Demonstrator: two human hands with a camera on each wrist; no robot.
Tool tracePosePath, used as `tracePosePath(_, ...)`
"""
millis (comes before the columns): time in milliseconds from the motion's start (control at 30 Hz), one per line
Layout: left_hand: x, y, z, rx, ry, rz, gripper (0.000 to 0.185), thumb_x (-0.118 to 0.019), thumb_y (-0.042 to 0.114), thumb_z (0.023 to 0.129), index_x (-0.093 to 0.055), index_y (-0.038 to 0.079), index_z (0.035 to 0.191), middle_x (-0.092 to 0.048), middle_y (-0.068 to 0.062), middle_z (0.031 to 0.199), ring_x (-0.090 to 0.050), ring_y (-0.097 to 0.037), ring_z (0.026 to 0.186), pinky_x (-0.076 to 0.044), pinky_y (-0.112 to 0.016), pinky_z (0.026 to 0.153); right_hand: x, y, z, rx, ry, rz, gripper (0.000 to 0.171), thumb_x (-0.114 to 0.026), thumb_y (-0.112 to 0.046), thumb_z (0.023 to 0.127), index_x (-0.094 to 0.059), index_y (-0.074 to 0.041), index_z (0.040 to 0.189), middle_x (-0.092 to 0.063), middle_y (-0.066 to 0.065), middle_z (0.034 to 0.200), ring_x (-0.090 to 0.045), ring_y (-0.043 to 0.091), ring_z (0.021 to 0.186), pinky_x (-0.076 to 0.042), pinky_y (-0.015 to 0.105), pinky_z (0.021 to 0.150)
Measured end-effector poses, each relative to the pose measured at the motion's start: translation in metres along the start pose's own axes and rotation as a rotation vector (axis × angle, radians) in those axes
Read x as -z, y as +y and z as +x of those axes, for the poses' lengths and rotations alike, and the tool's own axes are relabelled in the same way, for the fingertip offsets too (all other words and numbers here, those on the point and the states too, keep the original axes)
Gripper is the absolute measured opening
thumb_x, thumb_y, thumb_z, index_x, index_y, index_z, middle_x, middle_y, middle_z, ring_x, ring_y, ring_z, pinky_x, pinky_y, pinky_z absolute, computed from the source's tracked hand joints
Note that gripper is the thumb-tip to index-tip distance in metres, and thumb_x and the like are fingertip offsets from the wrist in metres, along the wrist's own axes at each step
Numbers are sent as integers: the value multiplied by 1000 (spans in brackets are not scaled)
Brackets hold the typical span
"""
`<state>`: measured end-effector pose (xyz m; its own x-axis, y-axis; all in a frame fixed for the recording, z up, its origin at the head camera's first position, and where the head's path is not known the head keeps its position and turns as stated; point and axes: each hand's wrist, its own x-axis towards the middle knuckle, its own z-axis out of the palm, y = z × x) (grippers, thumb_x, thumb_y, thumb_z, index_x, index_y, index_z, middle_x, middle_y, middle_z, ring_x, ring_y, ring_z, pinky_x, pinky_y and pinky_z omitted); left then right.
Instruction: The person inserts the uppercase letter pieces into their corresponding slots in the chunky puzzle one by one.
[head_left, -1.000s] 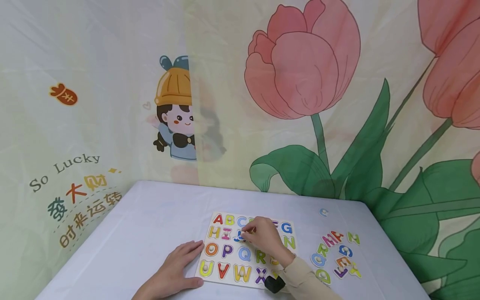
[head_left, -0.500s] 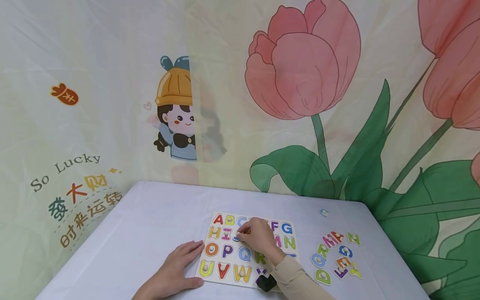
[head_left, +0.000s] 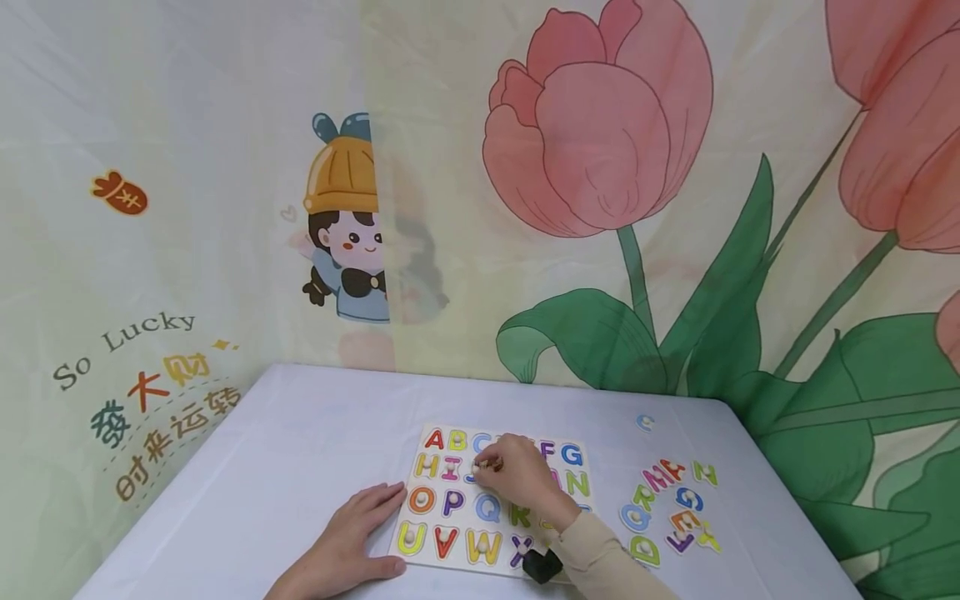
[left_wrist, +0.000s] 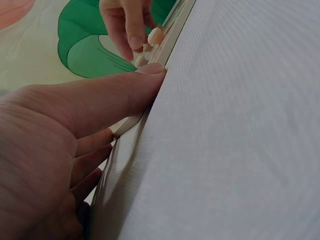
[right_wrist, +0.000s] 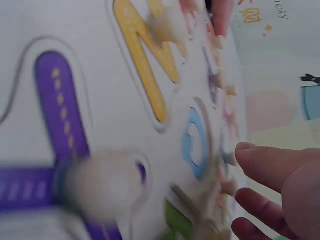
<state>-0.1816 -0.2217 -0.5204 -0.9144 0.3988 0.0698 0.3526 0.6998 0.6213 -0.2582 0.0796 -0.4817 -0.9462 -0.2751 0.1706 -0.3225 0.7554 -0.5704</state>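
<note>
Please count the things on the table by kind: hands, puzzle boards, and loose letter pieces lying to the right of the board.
Hands: 2, the left hand flat at the board's edge, the right hand pinching a letter peg
Puzzle boards: 1
Loose letter pieces: 11, as far as the head view shows
Total: 14

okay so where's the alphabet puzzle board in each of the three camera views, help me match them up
Head: the alphabet puzzle board lies at lower centre on the table, under both hands.
Left wrist: only its pale edge shows, running from the top down past the left hand's thumb.
Right wrist: it fills the left and centre, very close and blurred.
Shared landmark: the wooden pegs on the letters.
</note>
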Motion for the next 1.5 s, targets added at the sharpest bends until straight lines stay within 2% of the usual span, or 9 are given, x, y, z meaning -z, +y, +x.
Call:
tracePosePath(167,-1,0,1,-24,13,10,98,-86,56,80,-50,10,159,-43,-10,167,-33,-44,153,-27,-75,117,48,25,-20,115,-44,10,18,-83,-17,93,-84,-14,110,-70,-3,97,-62,18,92,-52,31,77)
tracePosePath(333,0,1,2,-22,16,16,98,-86,55,80,-50,11,159,-43,-8,167,-33,-42,153,-28,-75,117,104,72,-46,175,-162,23,18,-82,-17,95,-83,-16,112,-69,-4,99,-63,19,93,-55,29,77)
tracePosePath(467,-1,1,1,5,3,7,99,-87,55,79,-50,11,159,-42,-10,167,-32,-43,153,-27,-75,117,133,112,-63,173,-260,50,18,-81,-17,95,-83,-18,113,-70,-6,102,-63,10,94,-56,27,78)
tracePosePath(600,-2,1,0,40,-9,-9,100,-88,55,77,-50,12,160,-42,-9,167,-31,-43,154,-27,-76,117,148,137,-76,122,-337,66,17,-82,-19,94,-84,-21,111,-70,-8,103,-64,10,96,-57,26,78)
tracePosePath(700,-3,0,0,50,-10,-10,100,-88,56,77,-50,13,160,-42,-7,168,-31,-42,154,-27,-76,117,153,149,-82,133,-355,2,18,-85,-20,91,-85,-24,108,-69,-12,101,-62,11,96,-55,28,80)
tracePosePath(867,-3,-2,0,23,3,9,99,-87,56,79,-49,13,160,-42,-6,168,-32,-41,154,-28,-75,117,152,165,-87,170,-325,-121,18,-87,-24,88,-86,-31,104,-65,-20,96,-55,3,92,-48,30,84)
tracePosePath(1100,-3,-2,1,-3,13,17,99,-87,55,79,-50,12,160,-43,-5,166,-33,-41,153,-29,-75,116,147,175,-88,214,-285,-101,14,-86,-26,88,-86,-32,101,-65,-22,93,-53,0,88,-48,27,80)
tracePosePath(1267,-3,-1,1,-4,10,10,98,-87,55,79,-50,12,160,-43,-6,166,-33,-42,153,-29,-75,117,143,156,-84,213,-238,-85,11,-84,-27,90,-86,-31,101,-66,-21,93,-59,3,88,-51,25,74)
tracePosePath(1500,-4,-2,1,24,-4,11,99,-87,55,79,-49,13,160,-42,-5,168,-31,-42,154,-28,-76,117,115,102,-70,198,-109,-59,9,-87,-24,89,-87,-24,98,-64,-20,85,-58,5,81,-49,24,70)
